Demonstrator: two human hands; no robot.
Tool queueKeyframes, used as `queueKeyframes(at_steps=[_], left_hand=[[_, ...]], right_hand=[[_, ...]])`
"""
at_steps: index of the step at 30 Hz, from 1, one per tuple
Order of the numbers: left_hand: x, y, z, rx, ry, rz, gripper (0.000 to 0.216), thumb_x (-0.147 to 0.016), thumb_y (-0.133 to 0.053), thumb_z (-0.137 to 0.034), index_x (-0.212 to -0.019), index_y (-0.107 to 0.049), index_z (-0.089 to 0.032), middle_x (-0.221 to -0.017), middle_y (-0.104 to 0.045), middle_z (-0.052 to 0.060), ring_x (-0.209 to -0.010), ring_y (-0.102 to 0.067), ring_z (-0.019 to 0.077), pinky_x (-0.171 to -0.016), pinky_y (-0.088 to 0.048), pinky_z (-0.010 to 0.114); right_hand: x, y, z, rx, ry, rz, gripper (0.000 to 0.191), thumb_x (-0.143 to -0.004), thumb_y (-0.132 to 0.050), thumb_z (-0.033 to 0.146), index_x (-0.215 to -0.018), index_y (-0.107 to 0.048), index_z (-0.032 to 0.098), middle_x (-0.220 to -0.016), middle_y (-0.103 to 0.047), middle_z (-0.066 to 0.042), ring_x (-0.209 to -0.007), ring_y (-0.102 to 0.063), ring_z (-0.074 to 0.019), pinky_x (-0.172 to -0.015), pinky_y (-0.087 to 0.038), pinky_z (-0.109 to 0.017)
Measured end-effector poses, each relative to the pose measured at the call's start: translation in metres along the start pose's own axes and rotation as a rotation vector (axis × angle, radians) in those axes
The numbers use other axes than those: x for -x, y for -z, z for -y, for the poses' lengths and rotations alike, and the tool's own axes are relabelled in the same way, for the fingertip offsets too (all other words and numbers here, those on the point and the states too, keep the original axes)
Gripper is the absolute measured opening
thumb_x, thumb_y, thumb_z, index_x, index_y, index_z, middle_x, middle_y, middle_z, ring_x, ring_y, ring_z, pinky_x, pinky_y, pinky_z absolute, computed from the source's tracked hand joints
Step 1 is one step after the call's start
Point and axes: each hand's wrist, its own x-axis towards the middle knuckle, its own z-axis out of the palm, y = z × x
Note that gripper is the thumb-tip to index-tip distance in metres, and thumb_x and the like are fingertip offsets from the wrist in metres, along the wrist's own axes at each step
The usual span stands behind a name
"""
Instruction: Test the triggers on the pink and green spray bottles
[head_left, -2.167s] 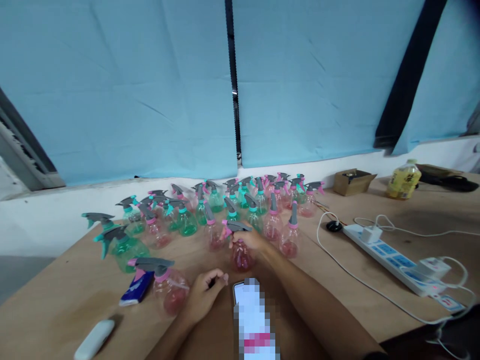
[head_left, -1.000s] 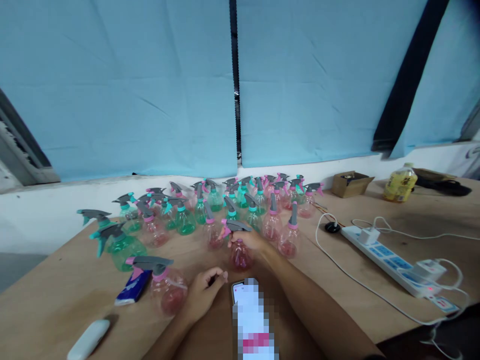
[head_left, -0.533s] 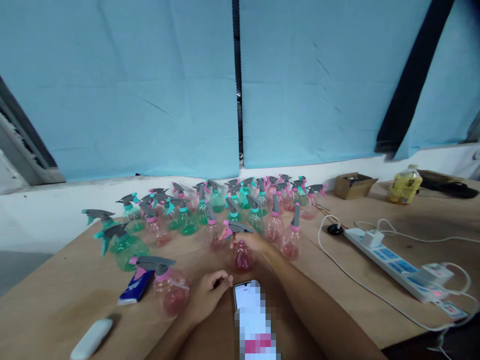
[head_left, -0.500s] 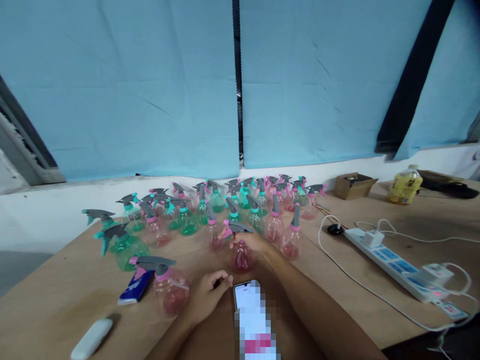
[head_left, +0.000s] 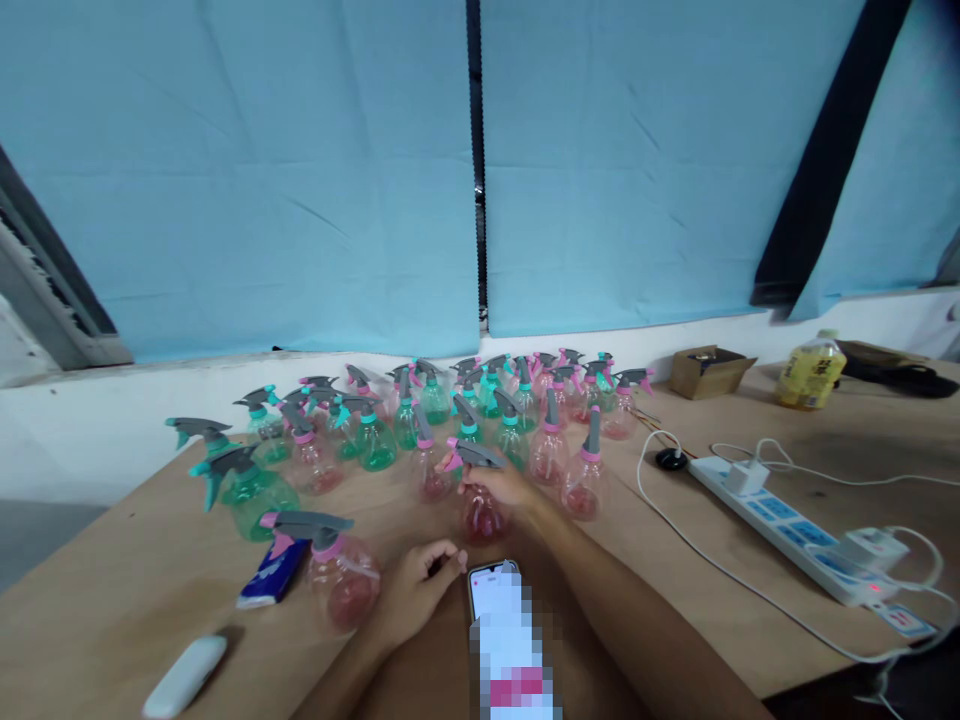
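My right hand (head_left: 501, 485) is closed round the neck of a pink spray bottle (head_left: 481, 515) with a grey trigger head, standing on the wooden table (head_left: 675, 560). My left hand (head_left: 417, 590) rests on the table with its fingers curled, close to a phone (head_left: 501, 610) lying screen up; I cannot make out anything in it. Another pink spray bottle (head_left: 337, 575) stands just left of my left hand. Behind are several pink and green spray bottles (head_left: 420, 420) in a crowd.
A blue packet (head_left: 271, 574) and a white oblong object (head_left: 184, 676) lie at the near left. A white power strip (head_left: 795, 525) with cables runs along the right. A small cardboard box (head_left: 705, 370) and a yellow drink bottle (head_left: 806, 370) stand at the back right.
Almost nothing has moved. My right hand keeps its hold on the pink bottle, and my left hand has shifted very slightly toward the phone.
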Motion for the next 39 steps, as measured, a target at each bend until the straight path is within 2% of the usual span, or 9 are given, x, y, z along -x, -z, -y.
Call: queueKeyframes(at_steps=[6, 12, 17, 22, 27, 30, 34, 37, 39], left_hand=[[-0.001, -0.002, 0.005, -0.031, -0.005, -0.016, 0.046, -0.091, -0.046, -0.057, -0.073, -0.063, -0.019, -0.065, -0.057, -0.003, -0.068, -0.052, 0.0162, -0.064, -0.036, 0.024], [0.0, -0.002, 0.004, -0.047, -0.024, -0.018, 0.044, -0.091, -0.046, -0.056, -0.075, -0.066, -0.019, -0.067, -0.061, -0.002, -0.069, -0.055, 0.017, -0.063, -0.037, 0.023], [0.003, -0.002, 0.005, -0.022, -0.049, -0.045, 0.044, -0.093, -0.046, -0.054, -0.072, -0.063, -0.019, -0.062, -0.056, -0.003, -0.064, -0.051, 0.0155, -0.061, -0.036, 0.024], [0.009, -0.003, 0.003, -0.028, -0.13, -0.044, 0.042, -0.094, -0.048, -0.05, -0.069, -0.061, -0.019, -0.061, -0.055, -0.002, -0.061, -0.048, 0.0143, -0.059, -0.034, 0.024], [0.011, -0.003, 0.0, -0.01, -0.153, -0.032, 0.038, -0.094, -0.049, -0.046, -0.071, -0.062, -0.019, -0.064, -0.057, -0.002, -0.063, -0.05, 0.0147, -0.06, -0.035, 0.023], [0.009, -0.004, 0.004, 0.007, -0.132, -0.075, 0.038, -0.094, -0.048, -0.046, -0.07, -0.06, -0.019, -0.064, -0.058, -0.002, -0.064, -0.051, 0.0149, -0.059, -0.035, 0.023], [0.004, -0.004, 0.012, 0.061, -0.096, -0.184, 0.037, -0.093, -0.049, -0.046, -0.07, -0.06, -0.019, -0.067, -0.061, -0.001, -0.066, -0.053, 0.0161, -0.062, -0.038, 0.023], [0.0, -0.004, 0.015, 0.148, -0.091, -0.247, 0.035, -0.091, -0.051, -0.048, -0.075, -0.063, -0.019, -0.071, -0.065, 0.001, -0.07, -0.057, 0.0179, -0.066, -0.043, 0.025], [-0.002, -0.005, 0.019, 0.224, -0.051, -0.283, 0.036, -0.089, -0.053, -0.051, -0.077, -0.064, -0.019, -0.064, -0.062, 0.0, -0.062, -0.055, 0.0167, -0.06, -0.042, 0.025]], right_hand=[[0.008, -0.002, -0.003, -0.088, 0.048, -0.032, 0.036, -0.071, -0.07, 0.03, -0.106, -0.066, 0.022, -0.069, -0.064, 0.002, -0.063, -0.061, -0.0141, -0.061, -0.045, -0.025], [0.008, -0.012, -0.002, -0.193, 0.043, 0.005, 0.039, -0.069, -0.068, 0.027, -0.108, -0.064, 0.025, -0.075, -0.066, 0.001, -0.07, -0.063, -0.0172, -0.067, -0.047, -0.028], [-0.005, -0.031, -0.006, 0.033, 0.168, 0.09, 0.035, -0.081, -0.064, 0.029, -0.116, -0.063, 0.026, -0.088, -0.066, 0.001, -0.083, -0.06, -0.0174, -0.084, -0.046, -0.032], [-0.01, -0.054, 0.016, 0.348, 0.27, 0.224, 0.038, -0.095, -0.053, 0.035, -0.133, -0.053, 0.028, -0.115, -0.062, -0.003, -0.105, -0.057, -0.0183, -0.097, -0.04, -0.034], [-0.011, -0.076, 0.024, 0.581, 0.413, 0.21, 0.041, -0.097, -0.049, 0.035, -0.137, -0.043, 0.027, -0.125, -0.054, -0.006, -0.115, -0.052, -0.0195, -0.101, -0.038, -0.035], [-0.014, -0.085, 0.022, 0.698, 0.447, 0.202, 0.04, -0.096, -0.05, 0.036, -0.134, -0.043, 0.027, -0.121, -0.054, -0.006, -0.108, -0.055, -0.0202, -0.094, -0.041, -0.034], [-0.018, -0.089, 0.023, 0.824, 0.429, 0.189, 0.028, -0.093, -0.054, 0.041, -0.117, -0.054, 0.027, -0.103, -0.057, -0.004, -0.09, -0.057, -0.0207, -0.081, -0.043, -0.033], [-0.021, -0.089, 0.025, 0.833, 0.427, 0.196, 0.022, -0.092, -0.057, 0.043, -0.105, -0.06, 0.025, -0.094, -0.058, -0.004, -0.09, -0.056, -0.0212, -0.08, -0.042, -0.032], [-0.024, -0.088, 0.024, 0.83, 0.403, 0.184, 0.021, -0.092, -0.057, 0.043, -0.096, -0.062, 0.023, -0.089, -0.059, -0.003, -0.089, -0.056, -0.0201, -0.08, -0.042, -0.031]])
